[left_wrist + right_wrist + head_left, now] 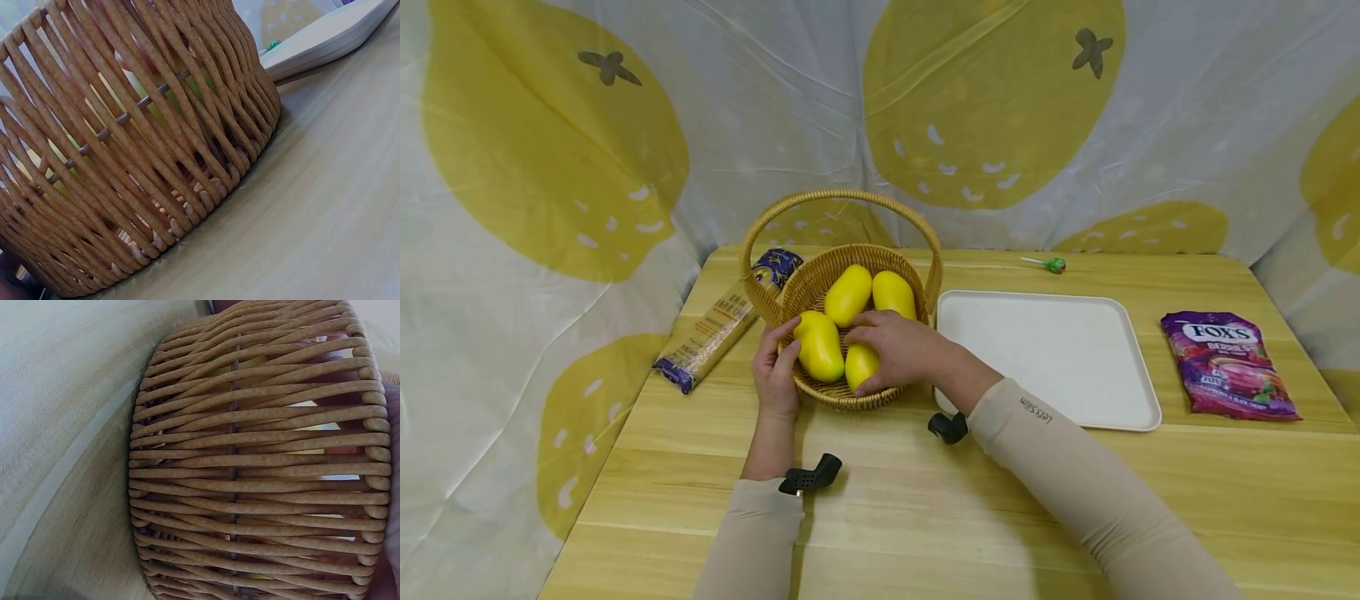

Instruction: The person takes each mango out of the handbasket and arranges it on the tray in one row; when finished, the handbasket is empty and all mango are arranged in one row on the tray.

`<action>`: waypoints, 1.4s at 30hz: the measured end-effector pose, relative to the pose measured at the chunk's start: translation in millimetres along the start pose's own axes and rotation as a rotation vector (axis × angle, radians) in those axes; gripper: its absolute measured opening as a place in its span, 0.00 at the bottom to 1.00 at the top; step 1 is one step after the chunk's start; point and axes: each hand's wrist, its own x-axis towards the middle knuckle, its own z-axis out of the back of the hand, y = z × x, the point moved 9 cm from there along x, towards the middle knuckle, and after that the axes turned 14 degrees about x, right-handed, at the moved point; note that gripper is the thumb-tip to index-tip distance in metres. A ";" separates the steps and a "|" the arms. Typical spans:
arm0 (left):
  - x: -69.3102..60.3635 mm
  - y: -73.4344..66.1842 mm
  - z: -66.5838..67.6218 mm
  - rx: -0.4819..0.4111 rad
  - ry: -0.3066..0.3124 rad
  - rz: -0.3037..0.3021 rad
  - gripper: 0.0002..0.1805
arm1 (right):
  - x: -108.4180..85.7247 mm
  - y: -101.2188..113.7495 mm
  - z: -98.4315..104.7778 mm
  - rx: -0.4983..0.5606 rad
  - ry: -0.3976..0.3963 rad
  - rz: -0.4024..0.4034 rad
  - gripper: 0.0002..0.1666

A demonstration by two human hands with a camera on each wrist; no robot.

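Observation:
A wicker basket [857,402] with a tall arched handle stands on the table, holding several yellow mangoes. My right hand [904,348] reaches over its front right rim and grips the front mango [861,367], thumb on the near side and fingers on the far side. At the left rim, my left hand [777,375] holds the basket, its thumb and forefinger close beside the left mango [821,346]. Farther back lie two more, the middle mango [848,295] and the right mango [893,295]. Both wrist views show mostly woven basket wall [144,125], which hides most of the fingers.
Left of the basket lies a pasta packet [715,329], partly behind it. A white tray [1045,358] sits close on the right, with a green lollipop [1055,265] behind it. Farther right is a purple FOX'S candy bag [1228,367]. Lemon-print cloth [775,100] hangs behind the table.

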 end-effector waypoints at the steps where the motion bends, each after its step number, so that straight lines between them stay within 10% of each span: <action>1: 0.0 -0.1 -0.1 -0.001 0.001 -0.002 0.19 | -0.1 0.4 0.4 0.004 -0.003 0.006 0.47; 21: -1.0 -0.3 -0.9 -0.025 0.008 0.005 0.18 | -28.2 6.0 48.5 0.191 -0.244 -0.014 0.46; 27: 0.0 -1.1 0.3 -0.014 0.004 0.003 0.18 | -47.1 3.9 59.7 0.297 -0.316 -0.036 0.59; 35: -0.5 0.7 1.8 -0.013 -0.002 -0.003 0.18 | -76.5 2.5 56.0 0.440 -0.445 0.020 0.61; 42: -1.6 4.3 0.6 -0.015 0.011 0.024 0.18 | -94.3 -0.7 41.6 0.547 -0.399 -0.002 0.60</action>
